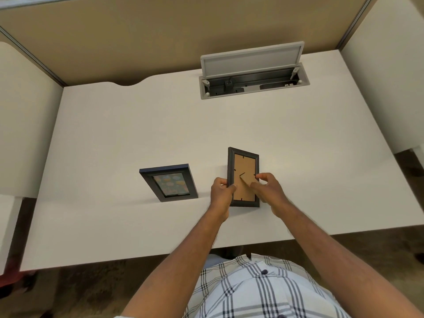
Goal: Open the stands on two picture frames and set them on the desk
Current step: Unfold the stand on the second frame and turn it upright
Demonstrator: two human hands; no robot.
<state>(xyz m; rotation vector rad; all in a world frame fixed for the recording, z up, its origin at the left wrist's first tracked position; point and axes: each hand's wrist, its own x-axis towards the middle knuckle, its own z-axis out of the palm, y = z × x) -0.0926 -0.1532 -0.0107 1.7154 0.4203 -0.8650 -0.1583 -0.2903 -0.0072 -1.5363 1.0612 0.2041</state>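
Observation:
A dark picture frame is held above the white desk with its brown cardboard back facing me. My left hand grips its left edge. My right hand holds the right edge, its fingers on the cardboard stand flap, which is lifted slightly off the back. A second dark frame stands tilted on the desk to the left, its colourful picture facing me.
An open grey cable hatch with a raised lid is set into the desk's far side. Beige partition panels enclose the back and sides. The desk's near edge runs just before my checked shirt.

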